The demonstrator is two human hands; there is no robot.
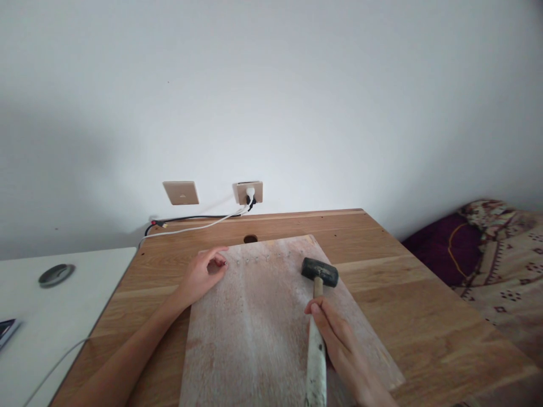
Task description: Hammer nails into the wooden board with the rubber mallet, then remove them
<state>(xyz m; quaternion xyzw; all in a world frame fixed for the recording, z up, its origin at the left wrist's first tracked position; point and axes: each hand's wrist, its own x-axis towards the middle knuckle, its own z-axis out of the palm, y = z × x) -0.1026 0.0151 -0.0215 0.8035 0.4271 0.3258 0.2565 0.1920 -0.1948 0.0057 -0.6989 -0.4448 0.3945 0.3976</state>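
Note:
A pale, worn wooden board [254,316] lies flat on the wooden table. Along its far edge runs a row of several small nails [267,258]. At the left end of that row, my left hand [203,277] rests on the board, thumb and forefinger pinched on what looks like a small nail [225,263], mostly hidden by the fingertips. My right hand [339,339] grips the whitish handle of a mallet [320,272] with a black head. The mallet head is over the right part of the board, apart from the nails.
Beneath the board is the wooden table [382,294], with a round cable hole [250,238] near the wall. Cables [199,227] run from a wall socket [244,193] along the back. A white desk [51,316] adjoins at left; patterned bedding [504,271] lies at right.

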